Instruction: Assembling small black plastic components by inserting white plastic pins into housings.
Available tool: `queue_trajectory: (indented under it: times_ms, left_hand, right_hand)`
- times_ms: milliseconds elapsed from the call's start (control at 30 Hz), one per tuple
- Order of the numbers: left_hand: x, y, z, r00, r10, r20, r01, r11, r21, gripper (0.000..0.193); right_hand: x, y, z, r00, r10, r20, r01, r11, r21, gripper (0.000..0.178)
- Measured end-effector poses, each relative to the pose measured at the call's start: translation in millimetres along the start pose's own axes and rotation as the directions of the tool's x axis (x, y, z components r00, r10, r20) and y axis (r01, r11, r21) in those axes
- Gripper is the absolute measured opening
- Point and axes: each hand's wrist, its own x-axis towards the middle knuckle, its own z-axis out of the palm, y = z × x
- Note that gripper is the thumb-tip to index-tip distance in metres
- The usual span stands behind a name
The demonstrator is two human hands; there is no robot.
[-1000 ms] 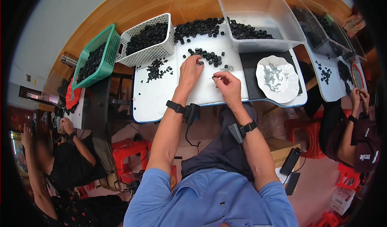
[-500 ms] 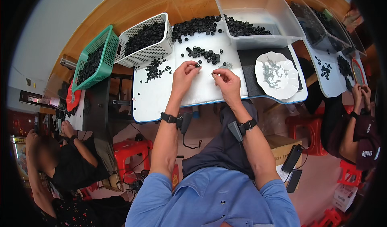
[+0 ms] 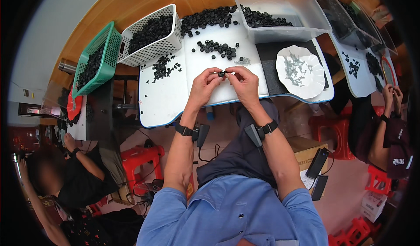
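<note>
My left hand (image 3: pixel 202 87) pinches a small black round part (image 3: pixel 222 74) just above the white tabletop. Fingertips of my right hand (image 3: pixel 245 86) are closed and meet it from the other side; whatever tiny piece they hold is hidden. Beyond the hands lies a loose group of black round parts (image 3: pixel 225 51), with a few small pale pieces (image 3: pixel 243 61) beside it. A scalloped white plate (image 3: pixel 317 80) at the right carries many small translucent pieces (image 3: pixel 295 69). Left of my hands, smaller black parts (image 3: pixel 162 69) lie scattered.
A white perforated basket (image 3: pixel 175 38) and a green basket (image 3: pixel 107 58), both with black parts, stand at the left. At the back are a heap of black parts (image 3: pixel 208 19) and a clear plastic bin (image 3: pixel 288 34). Co-workers sit on both sides; red stools (image 3: pixel 142 160) stand below.
My hands have come together, bringing the black part in the left against the right fingertips. The view has shifted slightly, so the table sits a little higher in the picture.
</note>
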Motion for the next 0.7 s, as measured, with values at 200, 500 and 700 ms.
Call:
queue_trajectory:
  times_ms: [200,500,700]
  left_hand:
    - [-1,5,4,1.0,0.004,-0.01,-0.004,1.0,-0.001,0.027]
    - [-2,10,10,0.996,0.053,-0.077,-0.037,0.98,0.195,0.028]
    - [-1,7,10,0.992,0.069,-0.102,-0.044,0.971,0.234,0.027]
  right_hand:
    - [-1,-6,1,1.0,-0.009,0.026,0.01,0.999,-0.04,0.012]
    - [0,-1,2,0.998,-0.065,0.008,0.065,0.995,-0.072,0.012]
    - [0,6,3,1.0,-0.028,-0.002,0.028,0.999,-0.024,0.011]
